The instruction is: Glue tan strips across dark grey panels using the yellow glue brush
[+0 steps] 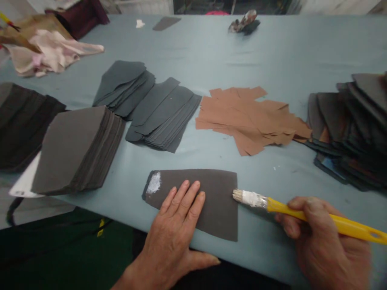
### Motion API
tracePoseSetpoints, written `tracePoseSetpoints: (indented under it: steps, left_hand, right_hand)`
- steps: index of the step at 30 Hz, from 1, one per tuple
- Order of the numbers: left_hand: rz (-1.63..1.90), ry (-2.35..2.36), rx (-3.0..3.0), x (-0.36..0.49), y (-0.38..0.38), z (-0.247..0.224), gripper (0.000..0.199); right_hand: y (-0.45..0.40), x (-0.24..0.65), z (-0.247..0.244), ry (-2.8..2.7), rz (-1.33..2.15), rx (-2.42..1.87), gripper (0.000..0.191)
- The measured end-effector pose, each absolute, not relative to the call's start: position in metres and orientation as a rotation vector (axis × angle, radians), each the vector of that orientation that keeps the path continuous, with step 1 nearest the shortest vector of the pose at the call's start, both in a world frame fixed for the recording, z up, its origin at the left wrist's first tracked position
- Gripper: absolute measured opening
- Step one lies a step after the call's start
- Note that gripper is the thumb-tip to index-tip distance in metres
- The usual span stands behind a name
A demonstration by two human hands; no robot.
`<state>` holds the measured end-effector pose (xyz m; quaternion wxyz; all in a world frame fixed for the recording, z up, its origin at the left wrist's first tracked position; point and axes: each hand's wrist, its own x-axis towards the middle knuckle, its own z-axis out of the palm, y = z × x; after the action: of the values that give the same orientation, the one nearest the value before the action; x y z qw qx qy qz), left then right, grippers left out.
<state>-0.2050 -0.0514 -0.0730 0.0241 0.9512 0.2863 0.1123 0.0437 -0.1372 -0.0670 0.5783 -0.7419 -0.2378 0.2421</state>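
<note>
A dark grey-brown cut panel (217, 205) lies flat near the table's front edge. My left hand (175, 233) rests on it with the fingers spread, pressing its middle. White paste (154, 183) is smeared on the panel's left end, beside a darker edge strip. My right hand (323, 237) grips a yellow-handled paintbrush (284, 206), held low to the right. White stuff coats the brush's ferrule, and the bristle tips meet or hover just over the panel's right edge; contact cannot be told for sure.
Behind the panel lies a loose heap of tan pieces (250, 117). Dark stacks of cut pieces stand at left (72, 149), centre left (163, 112) and right (356, 125). A crumpled pale cloth (51, 52) lies far left. The pale blue-green table (287, 56) carries everything.
</note>
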Motion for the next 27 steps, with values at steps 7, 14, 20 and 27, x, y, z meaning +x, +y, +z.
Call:
tracePoseSetpoints:
  steps: [7, 14, 20, 27]
  left_hand:
    - [0.468, 0.905, 2.874, -0.204, -0.049, -0.076, 0.103]
    - [0.474, 0.909, 2.888, -0.203, -0.049, -0.077, 0.101]
    - [0.474, 0.901, 2.902, -0.202, -0.048, -0.077, 0.100]
    - [0.457, 0.907, 2.903, -0.203, -0.048, -0.075, 0.099]
  right_hand:
    - [-0.132, 0.050, -0.055, -0.408, 0.504, -1.687, 0.041]
    - [-0.135, 0.049, -0.056, -0.370, 0.535, -1.684, 0.042]
    - [-0.135, 0.040, -0.059, -0.378, 0.619, -1.713, 0.047]
    - [-0.132, 0.038, -0.061, -0.420, 0.652, -1.707, 0.048]
